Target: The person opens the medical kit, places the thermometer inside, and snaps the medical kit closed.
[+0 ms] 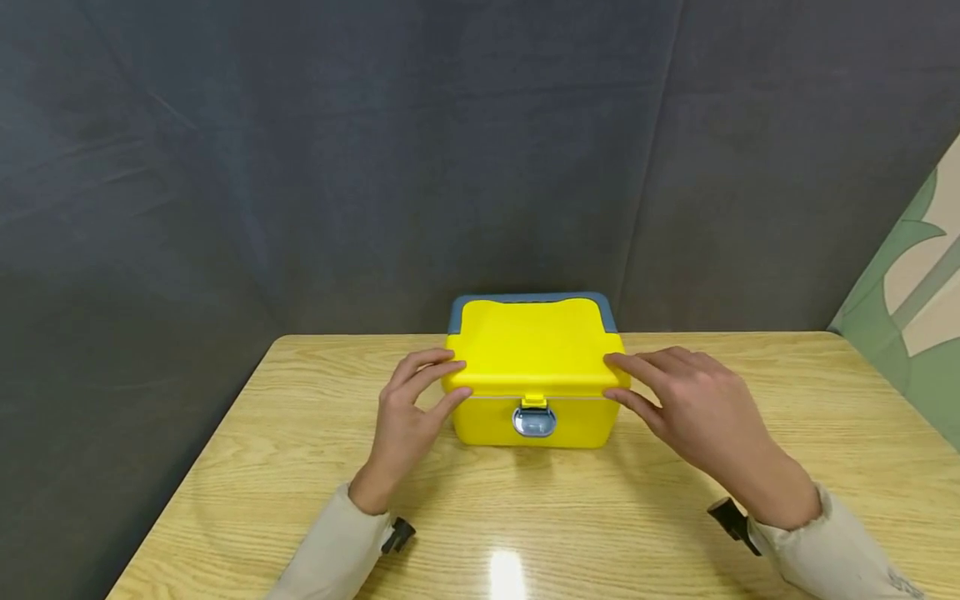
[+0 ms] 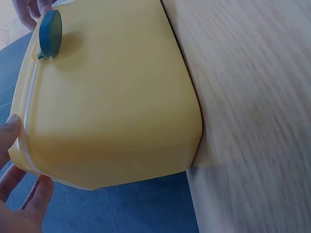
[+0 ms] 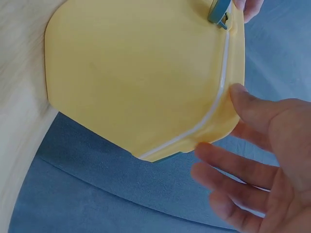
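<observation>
A yellow storage box (image 1: 495,425) with a yellow lid (image 1: 534,346) stands on the table, its front towards me. A blue-grey handle (image 1: 456,318) lies folded around the back of the lid. The blue-grey latch (image 2: 51,34) juts out from the front face in the left wrist view. My left hand (image 1: 408,417) holds the lid's left front corner, thumb at the front edge and fingers on the side. At the right front corner, my right hand (image 3: 286,141) grips the lid between thumb and fingers. A pale seam (image 3: 209,114) runs between lid and body.
The wood-grain table (image 1: 300,467) ends just behind the box. A dark grey curtain (image 1: 450,150) hangs behind and along the left. At the right is a wall with green leaf shapes (image 1: 892,283). Black straps with small devices (image 1: 397,536) sit at both wrists.
</observation>
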